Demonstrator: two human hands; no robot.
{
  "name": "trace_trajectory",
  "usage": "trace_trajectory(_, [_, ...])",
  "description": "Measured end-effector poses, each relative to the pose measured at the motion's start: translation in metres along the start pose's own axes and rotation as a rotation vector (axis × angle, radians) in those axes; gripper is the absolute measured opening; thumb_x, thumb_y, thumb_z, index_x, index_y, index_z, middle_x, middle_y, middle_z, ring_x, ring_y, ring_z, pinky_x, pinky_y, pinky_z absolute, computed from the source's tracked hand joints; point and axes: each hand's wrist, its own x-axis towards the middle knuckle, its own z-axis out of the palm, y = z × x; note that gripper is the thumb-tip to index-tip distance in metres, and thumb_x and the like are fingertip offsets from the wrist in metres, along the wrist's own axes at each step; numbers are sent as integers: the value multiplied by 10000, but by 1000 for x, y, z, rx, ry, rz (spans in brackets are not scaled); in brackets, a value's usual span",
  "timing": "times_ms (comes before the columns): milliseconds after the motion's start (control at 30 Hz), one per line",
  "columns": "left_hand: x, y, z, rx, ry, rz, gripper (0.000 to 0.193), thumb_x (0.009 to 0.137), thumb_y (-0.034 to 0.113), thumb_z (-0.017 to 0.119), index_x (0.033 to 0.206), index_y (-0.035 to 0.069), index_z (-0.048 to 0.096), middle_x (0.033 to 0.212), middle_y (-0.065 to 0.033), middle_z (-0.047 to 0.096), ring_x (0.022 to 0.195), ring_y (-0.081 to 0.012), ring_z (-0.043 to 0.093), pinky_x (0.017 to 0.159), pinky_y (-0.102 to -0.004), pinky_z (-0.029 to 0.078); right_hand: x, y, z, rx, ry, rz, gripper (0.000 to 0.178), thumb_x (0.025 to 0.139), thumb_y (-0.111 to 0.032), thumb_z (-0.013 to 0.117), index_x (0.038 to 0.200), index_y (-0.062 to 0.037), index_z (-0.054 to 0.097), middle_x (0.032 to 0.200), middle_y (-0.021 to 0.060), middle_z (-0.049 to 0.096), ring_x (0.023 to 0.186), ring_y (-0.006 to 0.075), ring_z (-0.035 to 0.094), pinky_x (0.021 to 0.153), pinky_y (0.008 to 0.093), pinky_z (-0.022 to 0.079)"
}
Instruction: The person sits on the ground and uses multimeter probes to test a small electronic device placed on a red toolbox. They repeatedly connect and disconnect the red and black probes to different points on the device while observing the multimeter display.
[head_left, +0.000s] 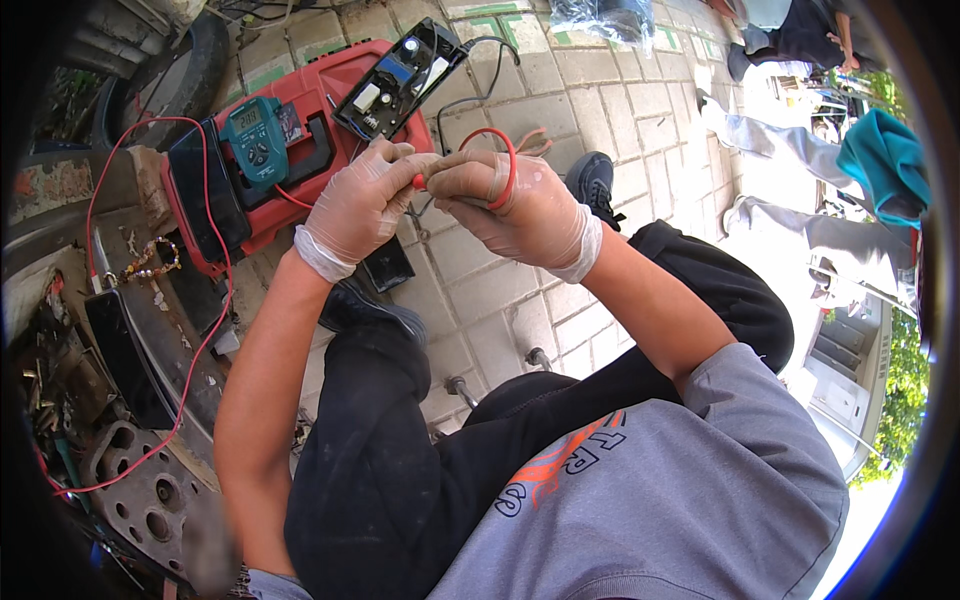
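Both my hands wear thin clear gloves and meet over the lower right edge of a red case [345, 75]. My left hand [358, 205] pinches with thumb and fingers at one end of a red wire. My right hand [525, 205] grips the red wire [514, 170], which loops up around its fingers. A small red piece [419, 182] shows between the two hands; its exact form is hidden by the fingers. Just beyond them, an opened black device [405, 78] with an exposed circuit board rests tilted on the case. A teal multimeter [257, 143] lies on the case to the left.
A dark phone-like slab [207, 185] lies on the case's left part. A thin red lead [226, 270] arcs down the left side past a black box [128, 350] and a metal plate with holes [150, 490]. A black cord [490, 85] trails over the paving. People stand at right.
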Motion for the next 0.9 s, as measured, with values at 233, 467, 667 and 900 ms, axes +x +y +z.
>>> trace_trajectory(233, [1, -1, 4, 36, 45, 52, 362, 924, 47, 666, 1283, 99, 662, 1168, -204, 631, 1062, -403, 641, 887, -416, 535, -8, -3, -4, 170, 224, 88, 61, 903, -47, 697, 955, -69, 675, 1050, 103, 714, 843, 261, 710, 715, 360, 561])
trace_trajectory(467, [-19, 32, 16, 148, 193, -40, 302, 940, 56, 652, 1236, 105, 691, 990, -156, 633, 873, -337, 663, 750, -392, 534, -39, -10, -44, 690, 72, 760, 431, 1066, -309, 508, 891, 47, 677, 943, 133, 707, 667, 154, 636, 662, 284, 523])
trace_trajectory(667, [-37, 45, 33, 120, 128, -104, 303, 922, 111, 672, 1220, 155, 701, 923, -119, 617, 772, -336, 657, 656, -412, 523, -65, 2, 7, 1327, 163, 1208, 525, 1055, -492, 523, 1285, -28, 603, 780, 81, 604, 503, 119, 419, 539, 290, 388])
trace_trajectory(900, [-41, 37, 46, 113, -53, -402, 317, 936, 281, 676, 1214, 131, 686, 1009, -138, 666, 900, -384, 662, 766, -454, 527, -75, 59, 13, 1233, 610, 1307, 334, 1021, -373, 621, 890, -67, 614, 640, 41, 536, 511, 132, 434, 512, 320, 360])
